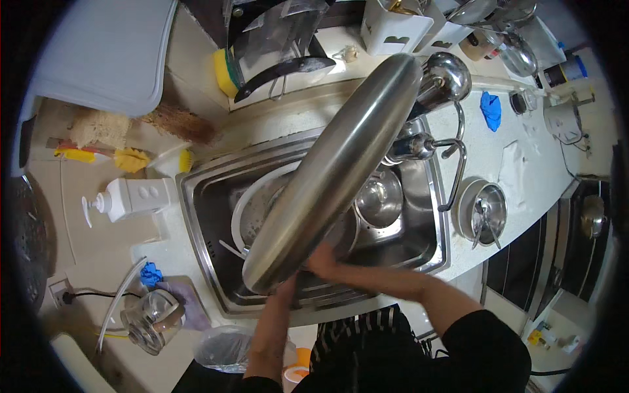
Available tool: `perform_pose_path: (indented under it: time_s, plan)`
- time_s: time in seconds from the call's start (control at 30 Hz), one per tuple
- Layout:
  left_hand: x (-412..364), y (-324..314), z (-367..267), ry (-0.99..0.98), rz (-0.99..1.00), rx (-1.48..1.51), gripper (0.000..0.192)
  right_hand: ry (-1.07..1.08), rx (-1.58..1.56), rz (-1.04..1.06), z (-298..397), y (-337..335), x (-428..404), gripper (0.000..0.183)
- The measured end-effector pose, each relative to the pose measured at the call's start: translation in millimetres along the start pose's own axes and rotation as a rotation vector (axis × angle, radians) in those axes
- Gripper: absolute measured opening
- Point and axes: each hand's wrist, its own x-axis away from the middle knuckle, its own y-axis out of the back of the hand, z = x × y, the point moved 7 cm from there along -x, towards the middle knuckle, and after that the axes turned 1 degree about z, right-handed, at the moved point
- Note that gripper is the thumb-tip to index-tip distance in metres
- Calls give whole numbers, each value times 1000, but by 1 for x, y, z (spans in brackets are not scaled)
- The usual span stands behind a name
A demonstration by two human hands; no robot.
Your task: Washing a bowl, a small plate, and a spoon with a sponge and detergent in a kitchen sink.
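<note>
A large brushed stainless-steel vessel [334,172], perhaps a wok or pan, is tilted steeply on edge above the sink [211,265]. Its smooth outer side faces me, and its inside is hidden. My left hand [287,286] reaches up behind the vessel's lower end, which covers the fingers. Just to the right, my right hand [323,263] is bent in behind the same vessel, its fingertips also out of sight. Behind the vessel, a white-rimmed basin [239,216] and a small steel bowl [379,199] sit in the sink. The faucet [415,147] stands at its back right.
A white pump bottle [142,199] stands left of the sink, near a glass jar [152,319]. Steel bowls with utensils [488,213] are on the right counter. A knife rack [285,69], a yellow sponge [224,73] and white utensil holders [395,29] line the back.
</note>
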Motion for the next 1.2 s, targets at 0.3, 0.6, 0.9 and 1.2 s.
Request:
perform_pose_path:
  time_s: [0.3,0.6,0.9,1.2]
  plan:
    - [-30,-22,-15,24,223,-42,35,369,-182,-477,-13,-12,12,35]
    - [-10,-19,-43,-218,59,-454,38,412,-17,-106,-13,-14,0,59]
    - [79,-121,-131,-850,-228,-1644,58,239,209,-452,-29,-15,35,54]
    - [126,-172,-105,-890,110,-1404,55,-100,-25,-667,-64,141,196,14]
